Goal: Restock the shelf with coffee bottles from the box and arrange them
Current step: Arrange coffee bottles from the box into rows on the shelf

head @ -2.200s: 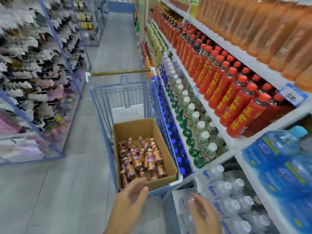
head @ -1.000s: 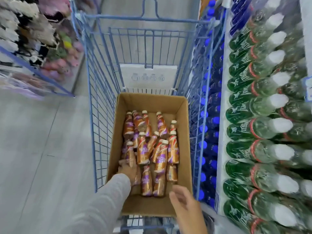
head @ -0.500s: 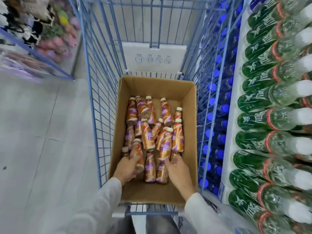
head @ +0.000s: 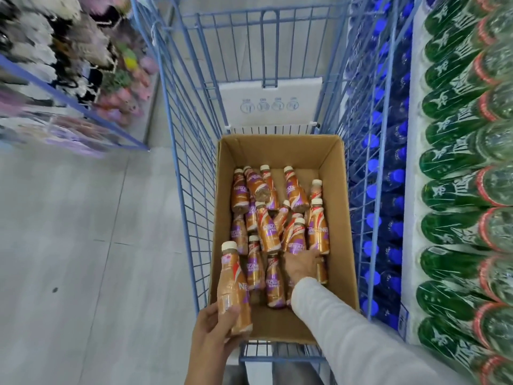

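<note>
An open cardboard box point(head: 336, 168) sits in a blue wire cart and holds several small orange-and-purple coffee bottles point(head: 266, 229) lying loose. My left hand point(head: 213, 332) grips one coffee bottle point(head: 233, 287) by its lower half, lifted above the box's near left corner, cap pointing away. My right hand point(head: 301, 266) reaches into the box and lies on the bottles at the near right; its fingers curl over the base of a bottle there, though the grip is partly hidden.
The blue wire cart point(head: 177, 151) fills the aisle middle. On the right a shelf carries green bottles point(head: 458, 195) above rows of blue-capped bottles point(head: 388, 190). A rack of small goods point(head: 69, 65) stands at the left, with grey floor point(head: 83, 259) between.
My left hand has lifted one coffee bottle out of the pile to the box's near left corner. My right hand stays on the bottles at the near right.
</note>
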The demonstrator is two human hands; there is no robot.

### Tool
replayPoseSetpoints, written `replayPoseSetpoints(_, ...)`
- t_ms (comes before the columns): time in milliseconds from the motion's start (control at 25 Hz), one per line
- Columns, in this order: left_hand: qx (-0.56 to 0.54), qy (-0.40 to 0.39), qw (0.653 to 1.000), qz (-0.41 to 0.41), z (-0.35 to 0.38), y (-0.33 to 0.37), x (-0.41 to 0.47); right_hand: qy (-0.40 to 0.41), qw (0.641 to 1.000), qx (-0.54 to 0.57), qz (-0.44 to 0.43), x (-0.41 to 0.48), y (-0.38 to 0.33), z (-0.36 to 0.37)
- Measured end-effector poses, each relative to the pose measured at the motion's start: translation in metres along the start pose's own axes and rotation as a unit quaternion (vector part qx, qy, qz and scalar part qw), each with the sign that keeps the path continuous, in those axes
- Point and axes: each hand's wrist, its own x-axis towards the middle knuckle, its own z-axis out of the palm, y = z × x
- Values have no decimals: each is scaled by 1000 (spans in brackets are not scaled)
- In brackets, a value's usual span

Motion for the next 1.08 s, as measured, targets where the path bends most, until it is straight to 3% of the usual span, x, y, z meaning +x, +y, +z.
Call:
replayPoseSetpoints(80,1,-11,1000,18,1,10,-11,-102,986,127,31,-17,6,-23)
replayPoseSetpoints(200,-2,-56,998,41,0,27,-30,-268,912,307,50,-68,13,-61)
replayPoseSetpoints(360,14,-185,980,70,-5,52,-63,-315,860,398,-44,-147,24,-101)
replayPoseSetpoints(480,46,-276,953,115,-3,67,-91,-236,866,410,-159,-204,26,-121)
replayPoseSetpoints(600,66,-350,921,158,-1,80,-113,-127,854,456,-216,-250,36,-137)
replayPoseSetpoints(840,150,-495,835,185,-5,68,-164,24,802,540,-254,-339,111,-165)
replayPoseSetpoints(1080,282,-605,727,161,-2,-1,-233,162,743,599,-249,-407,219,-188)
